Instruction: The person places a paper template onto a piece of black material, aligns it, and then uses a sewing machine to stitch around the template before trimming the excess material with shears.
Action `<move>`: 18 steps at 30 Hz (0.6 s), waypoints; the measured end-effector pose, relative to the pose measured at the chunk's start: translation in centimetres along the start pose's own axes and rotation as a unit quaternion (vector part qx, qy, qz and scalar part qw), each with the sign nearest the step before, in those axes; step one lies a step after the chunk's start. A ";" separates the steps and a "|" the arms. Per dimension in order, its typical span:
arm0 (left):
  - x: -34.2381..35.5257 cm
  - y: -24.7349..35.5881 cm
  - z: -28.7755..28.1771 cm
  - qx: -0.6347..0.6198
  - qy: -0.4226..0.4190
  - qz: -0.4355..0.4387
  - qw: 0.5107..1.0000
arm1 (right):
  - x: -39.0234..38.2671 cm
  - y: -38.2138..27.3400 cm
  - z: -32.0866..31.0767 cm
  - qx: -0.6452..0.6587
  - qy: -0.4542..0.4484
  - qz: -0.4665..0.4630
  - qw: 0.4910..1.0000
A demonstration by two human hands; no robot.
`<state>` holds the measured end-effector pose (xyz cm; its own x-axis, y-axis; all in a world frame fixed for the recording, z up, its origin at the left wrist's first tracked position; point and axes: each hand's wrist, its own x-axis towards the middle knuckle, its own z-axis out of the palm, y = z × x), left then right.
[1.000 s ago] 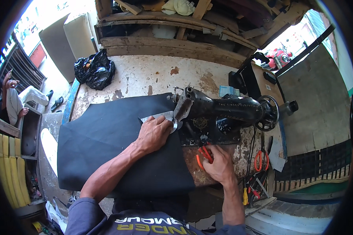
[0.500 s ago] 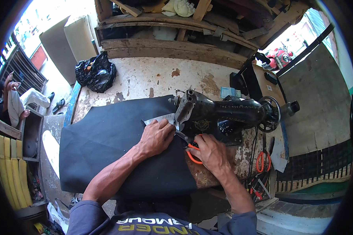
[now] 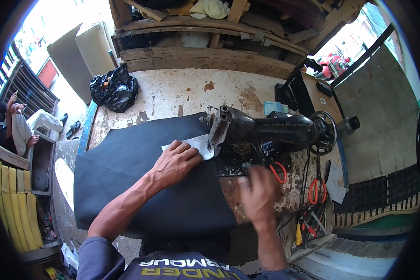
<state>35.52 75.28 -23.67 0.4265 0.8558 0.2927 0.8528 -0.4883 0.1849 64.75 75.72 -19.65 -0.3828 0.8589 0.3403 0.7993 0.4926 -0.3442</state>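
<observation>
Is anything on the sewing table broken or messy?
The table looks damaged: its pale top has worn away in brown patches, some behind the sewing machine and more around the right hand. I can't see any spills.

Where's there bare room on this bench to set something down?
The worn tabletop between the black plastic bag, shelf and black sheet; also a small strip between sheet and right hand. Crowded: the needle end of the sewing machine, where the left hand rests on the white piece, and the right edge, by orange-handled scissors.
</observation>
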 end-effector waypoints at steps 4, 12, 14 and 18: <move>1.2 0.5 1.1 -0.035 0.013 -0.032 0.999 | -2.0 -4.4 3.4 0.118 -0.081 -0.073 0.987; 1.1 1.3 0.9 -0.098 0.033 -0.039 0.994 | -3.2 -5.0 5.0 0.081 -0.058 -0.064 0.993; 1.1 1.4 0.9 -0.093 0.023 -0.044 0.994 | -3.2 -4.9 5.0 0.082 -0.060 -0.066 0.993; 0.9 1.9 0.8 -0.080 0.014 -0.044 0.996 | -3.6 -5.1 5.0 0.068 -0.068 -0.073 0.993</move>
<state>37.80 75.24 -23.82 0.3424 0.8925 0.2937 0.8268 -0.4347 0.3571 59.78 70.83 -23.48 -0.5572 0.7828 0.2771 0.6635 0.6203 -0.4183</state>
